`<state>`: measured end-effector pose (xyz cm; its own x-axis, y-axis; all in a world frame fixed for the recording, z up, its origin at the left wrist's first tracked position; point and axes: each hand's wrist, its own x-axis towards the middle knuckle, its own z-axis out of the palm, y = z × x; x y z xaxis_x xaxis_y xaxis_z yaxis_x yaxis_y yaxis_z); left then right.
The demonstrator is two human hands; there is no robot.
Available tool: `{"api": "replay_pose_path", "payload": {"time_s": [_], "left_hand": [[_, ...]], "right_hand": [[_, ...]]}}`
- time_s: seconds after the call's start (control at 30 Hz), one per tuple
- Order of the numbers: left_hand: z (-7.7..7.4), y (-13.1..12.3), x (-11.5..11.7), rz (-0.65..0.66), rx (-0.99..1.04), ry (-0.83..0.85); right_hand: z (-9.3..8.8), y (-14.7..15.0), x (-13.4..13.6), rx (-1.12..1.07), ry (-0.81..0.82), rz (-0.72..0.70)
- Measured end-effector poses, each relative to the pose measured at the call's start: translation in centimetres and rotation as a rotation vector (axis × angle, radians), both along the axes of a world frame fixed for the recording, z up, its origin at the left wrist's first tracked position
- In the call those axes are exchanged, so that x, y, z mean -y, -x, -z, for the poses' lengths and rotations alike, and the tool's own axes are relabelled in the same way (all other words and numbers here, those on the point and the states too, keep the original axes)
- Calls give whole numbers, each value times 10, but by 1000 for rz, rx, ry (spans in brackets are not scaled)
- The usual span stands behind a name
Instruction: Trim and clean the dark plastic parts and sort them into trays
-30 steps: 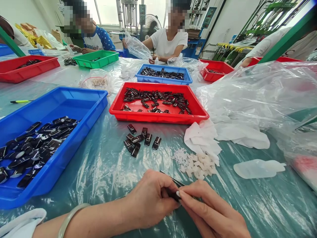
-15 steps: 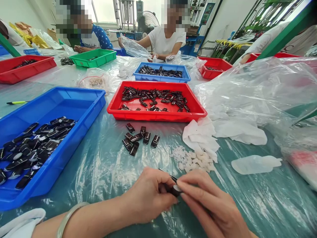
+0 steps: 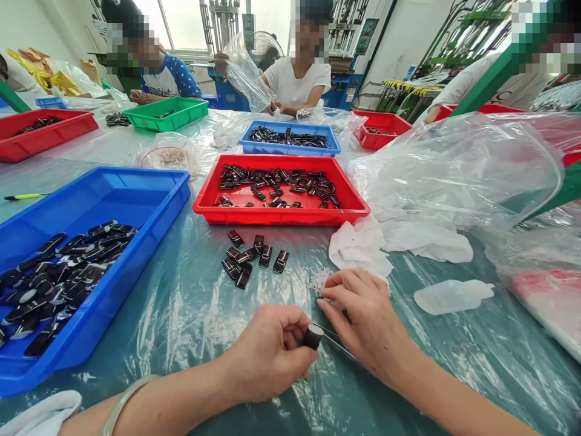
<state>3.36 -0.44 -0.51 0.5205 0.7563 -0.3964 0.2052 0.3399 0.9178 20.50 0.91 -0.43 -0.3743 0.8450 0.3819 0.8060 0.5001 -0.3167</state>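
My left hand (image 3: 276,354) is closed around a small black piece (image 3: 313,336) with a pale, flat round end that faces up. My right hand (image 3: 363,321) is at the pile of small white bits (image 3: 319,279), fingers curled and tips among them, covering most of the pile. A thin metal tool (image 3: 339,346), perhaps tweezers, runs from beside the black piece to under my right palm; its grip there is partly hidden. Several black clips (image 3: 249,254) with metal strips lie on the plastic-covered table (image 3: 190,339) beyond my hands.
A red tray (image 3: 285,216) of black clips stands ahead. The blue tray (image 3: 149,242) at left holds black pieces. White cloth (image 3: 361,247), a squeeze bottle (image 3: 454,297) and clear plastic sheeting (image 3: 454,175) lie at right. Co-workers sit across the table.
My right hand has left the black piece and moved up to the white bits. My left hand still holds the piece, its pale end now turned upward. A co-worker has raised a plastic bag.
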Motion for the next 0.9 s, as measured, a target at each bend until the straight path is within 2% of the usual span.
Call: {"api": "replay_pose_path", "payload": {"time_s": [0.2,0.53,0.73,0.9], "left_hand": [[4,2,0,20,-35,-60],[4,2,0,35,-47,-88],[4,2,-1,40,-37,-90],[4,2,-1,50,-44,-93]], "right_hand": [[3,5,-3,22,29,39],[10,14,-19,44,15,1],[6,2,-14,-71,-9,-66],[5,-7,-10,-137,3,-61]]}}
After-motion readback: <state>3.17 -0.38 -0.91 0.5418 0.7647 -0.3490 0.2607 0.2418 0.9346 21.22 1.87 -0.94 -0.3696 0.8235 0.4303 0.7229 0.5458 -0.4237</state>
